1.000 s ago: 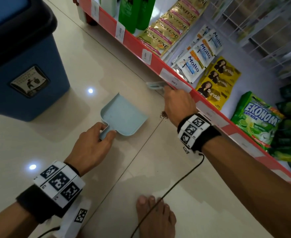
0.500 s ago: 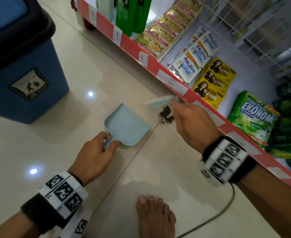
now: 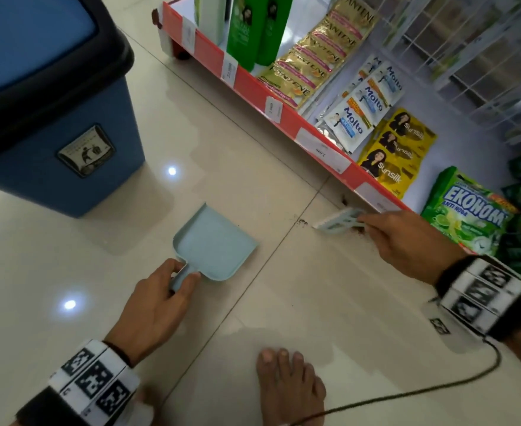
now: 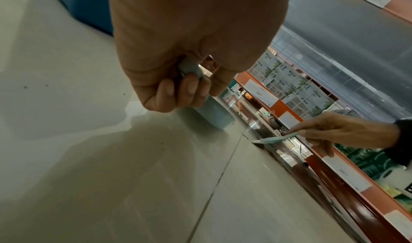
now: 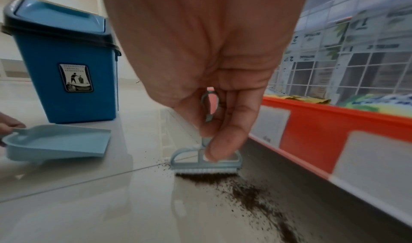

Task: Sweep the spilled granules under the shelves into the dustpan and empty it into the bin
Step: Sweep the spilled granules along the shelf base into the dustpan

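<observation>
On the pale glossy tiled floor (image 3: 222, 155), the blue bin (image 3: 47, 124) with its black rim and shut lid stands at the far left, and the shelf (image 3: 287, 118) with its orange-red price rail runs along the right, stocked with sachets and packets. The light blue dustpan (image 3: 213, 244) lies between them, its open mouth facing the shelf and apart from the spill. The left hand (image 3: 151, 305) has its fingers and thumb curled round the dustpan's handle; the left wrist view shows those fingers wrapped under the handle, which the head view hides. The right hand (image 3: 407, 241) pinches the stem of a small light blue brush (image 3: 336, 222) just beside the base of the shelf. The granules (image 5: 245, 188) show in the head view only as a few dark specks near the tile joint; the right wrist view shows far more: a dark heap directly against the brush's white bristles and a trail running nearer along the shadowed gap under the shelf. That view also shows the dustpan's mouth edge tilted slightly off the floor. A bare foot (image 3: 290, 385) rests on the near tiles, beside a thin dark cable (image 3: 407, 395).
</observation>
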